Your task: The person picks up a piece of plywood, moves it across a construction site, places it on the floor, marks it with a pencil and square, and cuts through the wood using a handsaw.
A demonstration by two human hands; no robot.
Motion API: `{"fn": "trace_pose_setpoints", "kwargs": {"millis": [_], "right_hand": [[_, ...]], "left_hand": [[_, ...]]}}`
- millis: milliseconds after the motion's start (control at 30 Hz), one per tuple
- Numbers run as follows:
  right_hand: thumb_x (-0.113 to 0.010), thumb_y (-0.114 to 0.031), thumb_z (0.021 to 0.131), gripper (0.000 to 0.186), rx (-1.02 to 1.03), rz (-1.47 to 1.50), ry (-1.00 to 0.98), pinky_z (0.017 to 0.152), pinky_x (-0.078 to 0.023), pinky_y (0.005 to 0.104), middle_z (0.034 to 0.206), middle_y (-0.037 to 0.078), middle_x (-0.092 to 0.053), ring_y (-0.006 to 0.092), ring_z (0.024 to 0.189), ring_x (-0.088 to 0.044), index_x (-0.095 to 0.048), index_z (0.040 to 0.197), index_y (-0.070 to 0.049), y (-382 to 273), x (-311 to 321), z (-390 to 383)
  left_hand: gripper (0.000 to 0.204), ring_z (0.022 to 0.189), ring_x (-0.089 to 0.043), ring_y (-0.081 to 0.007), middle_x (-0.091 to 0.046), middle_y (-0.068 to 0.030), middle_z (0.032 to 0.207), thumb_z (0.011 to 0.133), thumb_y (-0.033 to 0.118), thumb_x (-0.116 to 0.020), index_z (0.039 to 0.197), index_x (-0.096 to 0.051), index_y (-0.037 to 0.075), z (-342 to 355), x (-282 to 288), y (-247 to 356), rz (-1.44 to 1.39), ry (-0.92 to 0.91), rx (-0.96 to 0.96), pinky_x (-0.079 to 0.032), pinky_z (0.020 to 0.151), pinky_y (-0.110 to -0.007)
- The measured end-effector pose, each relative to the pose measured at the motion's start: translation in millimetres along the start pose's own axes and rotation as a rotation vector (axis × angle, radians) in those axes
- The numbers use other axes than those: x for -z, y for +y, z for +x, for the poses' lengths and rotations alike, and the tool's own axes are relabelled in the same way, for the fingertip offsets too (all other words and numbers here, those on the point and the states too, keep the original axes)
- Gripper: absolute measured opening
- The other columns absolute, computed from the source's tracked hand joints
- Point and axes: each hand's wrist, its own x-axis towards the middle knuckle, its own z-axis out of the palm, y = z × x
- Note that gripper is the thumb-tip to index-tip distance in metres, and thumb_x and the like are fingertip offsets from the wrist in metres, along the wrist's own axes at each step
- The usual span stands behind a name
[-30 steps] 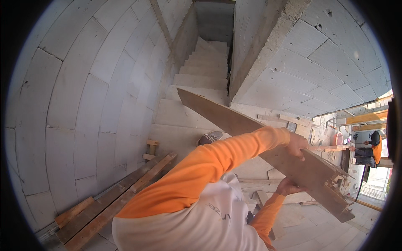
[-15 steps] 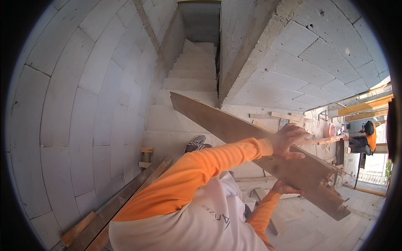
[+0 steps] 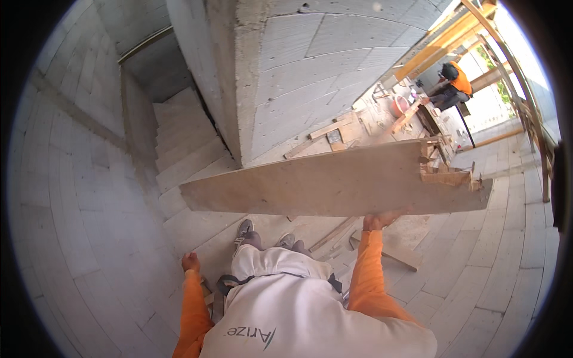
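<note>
My right hand (image 3: 375, 221) grips the lower edge of a long brown board (image 3: 310, 182) that stretches across in front of me. The board's right end is ragged, with splintered wood (image 3: 444, 176) fixed to it; its left end is over the pale concrete stairs (image 3: 188, 140). My left hand (image 3: 191, 262) hangs low at my left side, off the board, its fingers curled with nothing visible in them. My shoes (image 3: 243, 230) stand on the floor below the board.
A block wall (image 3: 83, 221) curves along my left; another (image 3: 316, 77) ends in a concrete corner above the stairs. Scrap timber (image 3: 325, 128) and a red basin (image 3: 399, 106) lie beyond the board. A co-worker (image 3: 456, 80) in orange sits at the upper right near timber beams (image 3: 436, 45).
My view has swung rightward. My left hand has left the board and dropped to my side. The board now lies nearly level across the view, still in my right hand.
</note>
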Motion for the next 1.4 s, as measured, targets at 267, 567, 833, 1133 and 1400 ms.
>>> {"fn": "trace_pose_setpoints", "kwargs": {"millis": [267, 567, 833, 1133, 1400], "right_hand": [[-0.058, -0.068, 0.097, 0.083, 0.019, 0.107, 0.250, 0.102, -0.050, 0.0358, 0.135, 0.009, -0.060, 0.0229, 0.118, -0.060, -0.053, 0.139, 0.003, -26, -27, -31], [-0.064, -0.068, 0.094, 0.073, 0.056, 0.012, 0.456, 0.082, -0.053, 0.0310, 0.099, 0.005, -0.068, 0.0146, 0.090, -0.063, -0.068, 0.102, 0.004, -23, -31, -50], [-0.065, -0.069, 0.093, 0.062, 0.087, 0.041, 0.460, 0.065, -0.043, 0.0284, 0.074, -0.005, -0.048, 0.0082, 0.071, -0.045, -0.049, 0.068, -0.014, -20, -21, -55], [-0.059, -0.071, 0.096, 0.063, 0.102, -0.053, 0.435, 0.060, -0.033, 0.0271, 0.073, -0.007, -0.038, 0.0064, 0.069, -0.034, -0.040, 0.069, -0.017, 9, -11, -60], [-0.057, -0.063, 0.101, 0.055, 0.104, -0.110, 0.311, 0.063, -0.031, 0.0244, 0.076, -0.008, -0.036, 0.0050, 0.072, -0.032, -0.042, 0.075, -0.016, -30, -62, -114]], "left_hand": [[0.040, 0.083, -0.069, -0.0291, -0.069, -0.0153, 0.106, 0.103, 0.031, -0.057, 0.129, -0.059, 0.001, 55, -16, 42, -0.501, -0.305, 0.407, -0.055, 0.068, -0.044], [0.031, 0.092, -0.071, -0.0219, -0.073, -0.0127, 0.102, 0.100, 0.023, -0.065, 0.119, -0.067, -0.002, 148, -26, 303, -0.380, -0.326, -0.645, -0.058, 0.083, -0.033], [0.053, 0.126, -0.059, -0.0296, -0.060, -0.0174, 0.139, 0.100, 0.036, -0.068, 0.137, -0.059, 0.000, 29, -10, 479, -0.393, -0.613, -1.026, -0.045, 0.108, -0.042], [0.060, 0.120, -0.057, -0.0300, -0.062, -0.0169, 0.126, 0.097, 0.051, -0.068, 0.125, -0.060, -0.001, 33, -24, 503, -0.299, -0.573, -1.061, -0.043, 0.106, -0.042], [0.057, 0.092, -0.057, -0.0196, -0.060, -0.0068, 0.095, 0.092, 0.054, -0.074, 0.106, -0.057, 0.002, 63, -14, 507, -0.228, -0.529, -0.999, -0.048, 0.086, -0.036]]}}
